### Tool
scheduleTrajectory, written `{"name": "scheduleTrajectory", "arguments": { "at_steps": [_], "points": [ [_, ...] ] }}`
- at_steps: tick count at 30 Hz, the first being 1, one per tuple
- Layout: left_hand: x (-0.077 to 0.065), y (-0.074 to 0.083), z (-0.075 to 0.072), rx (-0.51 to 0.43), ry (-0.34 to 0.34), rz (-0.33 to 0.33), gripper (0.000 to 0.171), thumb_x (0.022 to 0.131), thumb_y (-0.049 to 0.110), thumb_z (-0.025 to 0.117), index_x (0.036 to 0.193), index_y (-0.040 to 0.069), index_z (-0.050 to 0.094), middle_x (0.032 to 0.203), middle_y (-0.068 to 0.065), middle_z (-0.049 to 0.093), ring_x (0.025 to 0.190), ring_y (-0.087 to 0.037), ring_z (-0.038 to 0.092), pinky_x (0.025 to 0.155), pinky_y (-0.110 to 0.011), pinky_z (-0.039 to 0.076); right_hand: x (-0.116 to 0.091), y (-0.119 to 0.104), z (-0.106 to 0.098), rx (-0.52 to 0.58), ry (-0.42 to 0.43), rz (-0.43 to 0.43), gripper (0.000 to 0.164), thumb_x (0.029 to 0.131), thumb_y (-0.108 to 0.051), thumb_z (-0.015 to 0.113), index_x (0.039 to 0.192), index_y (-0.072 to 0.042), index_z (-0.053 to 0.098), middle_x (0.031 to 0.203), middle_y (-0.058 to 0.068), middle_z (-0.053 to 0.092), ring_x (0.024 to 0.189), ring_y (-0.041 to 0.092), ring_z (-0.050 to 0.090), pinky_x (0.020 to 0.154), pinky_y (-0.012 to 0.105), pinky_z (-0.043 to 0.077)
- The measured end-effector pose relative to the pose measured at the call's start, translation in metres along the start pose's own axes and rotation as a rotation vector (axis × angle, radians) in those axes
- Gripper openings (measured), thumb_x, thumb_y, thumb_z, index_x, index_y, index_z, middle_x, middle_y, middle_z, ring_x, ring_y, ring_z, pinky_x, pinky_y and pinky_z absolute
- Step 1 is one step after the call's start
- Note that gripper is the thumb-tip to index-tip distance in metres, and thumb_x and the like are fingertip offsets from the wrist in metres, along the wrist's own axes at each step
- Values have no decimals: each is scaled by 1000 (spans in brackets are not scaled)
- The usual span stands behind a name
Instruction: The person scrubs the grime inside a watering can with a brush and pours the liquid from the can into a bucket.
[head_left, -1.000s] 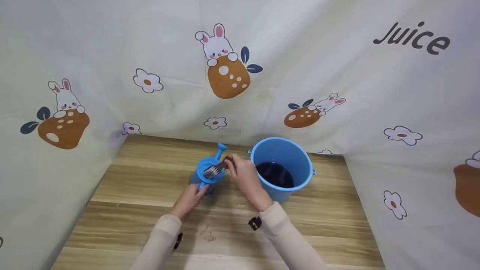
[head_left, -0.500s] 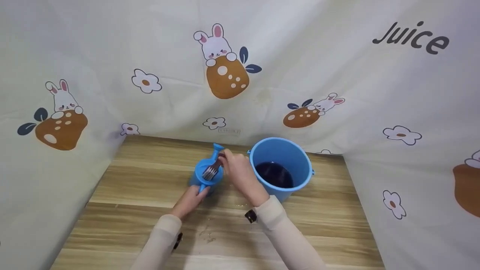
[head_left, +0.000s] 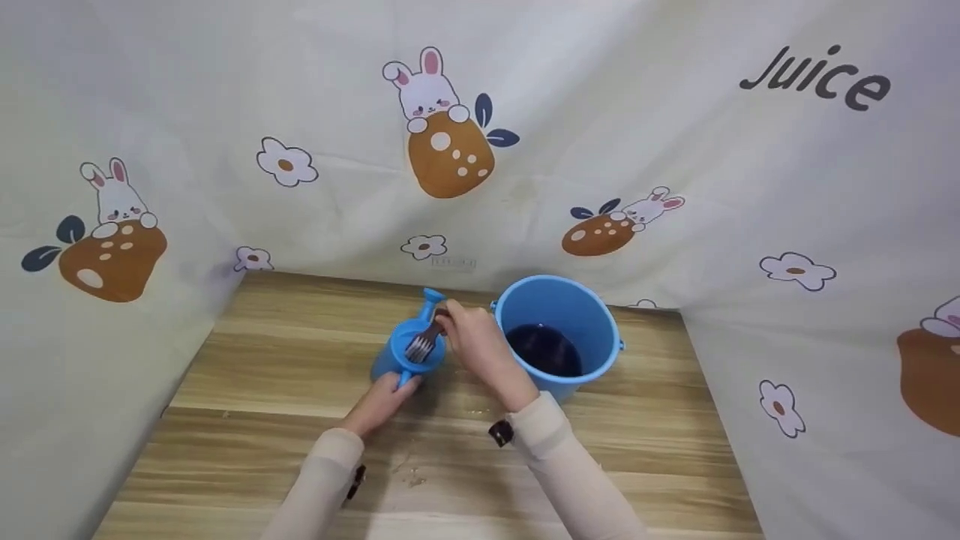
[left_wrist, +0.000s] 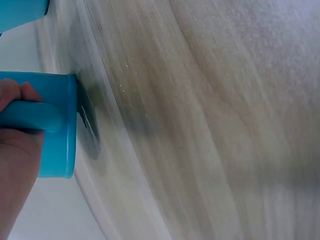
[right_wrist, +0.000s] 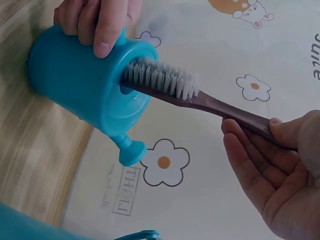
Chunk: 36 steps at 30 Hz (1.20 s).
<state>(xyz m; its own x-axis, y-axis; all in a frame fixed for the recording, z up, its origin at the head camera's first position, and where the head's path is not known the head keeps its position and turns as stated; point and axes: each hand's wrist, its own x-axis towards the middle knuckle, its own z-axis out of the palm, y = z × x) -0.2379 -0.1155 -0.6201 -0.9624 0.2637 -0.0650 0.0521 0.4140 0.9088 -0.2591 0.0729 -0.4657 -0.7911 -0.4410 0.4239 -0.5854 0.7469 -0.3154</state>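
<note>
Plainly, one pale cloth (head_left: 360, 210) lined the back and sides of the space, printed with flowers (head_left: 287, 163), the word "Juice" (head_left: 815, 79) near two o'clock and four rabbits (head_left: 427, 97), one cut off at the view's three o'clock edge. Below lay one wood-grained counter (head_left: 225, 450). It carried one blue bucket (head_left: 559, 300) holding dark liquid (head_left: 547, 352) and, at the bucket's nine o'clock, one smaller blue watering can (right_wrist: 75, 75); whether its base fully met the counter could not be told. Two pale sleeves (head_left: 577, 472) lay toward six o'clock. The left hand (head_left: 381, 405), at the can's seven o'clock, had its grip wrapped round the can's handle (left_wrist: 35, 115). The right hand (head_left: 486, 351), at three o'clock, had its grip pinching one dark brown brush (right_wrist: 205, 102), whose white bristles (right_wrist: 167, 80) sat partly inside the can. A few droplets (head_left: 412, 481) dotted the counter toward six o'clock.
</note>
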Motion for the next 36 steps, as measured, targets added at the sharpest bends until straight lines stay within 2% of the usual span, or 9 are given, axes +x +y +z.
{"name": "scheduleTrajectory", "arguments": {
  "at_steps": [11,21,25,36],
  "points": [
    [4,-4,1,3,33,27,38,96,21,56,63,17,37,57,12,34,54,-4,33,52,-20,29,-3,3,9,53,48,54,16,101,-21,54,97,-7,61,75,8,70,69,24,70,61,39,54],
    [3,-4,-1,24,41,21,40,95,23,55,60,18,35,54,13,32,51,-4,31,51,-21,27,-3,3,18,23,48,82,20,100,-24,56,91,-7,60,73,12,69,71,30,71,61,44,54],
    [2,-4,0,10,38,7,38,94,22,55,61,18,35,54,12,32,51,-4,31,51,-21,27,-1,5,17,53,32,89,19,100,-22,57,90,-6,60,73,11,69,70,28,70,61,41,53],
    [3,-5,1,15,49,16,36,93,18,54,62,18,35,55,12,32,51,-4,31,50,-21,27,-1,-4,17,-4,21,124,19,100,-25,58,92,-8,62,71,8,67,63,24,65,56,39,50]
  ]
}}
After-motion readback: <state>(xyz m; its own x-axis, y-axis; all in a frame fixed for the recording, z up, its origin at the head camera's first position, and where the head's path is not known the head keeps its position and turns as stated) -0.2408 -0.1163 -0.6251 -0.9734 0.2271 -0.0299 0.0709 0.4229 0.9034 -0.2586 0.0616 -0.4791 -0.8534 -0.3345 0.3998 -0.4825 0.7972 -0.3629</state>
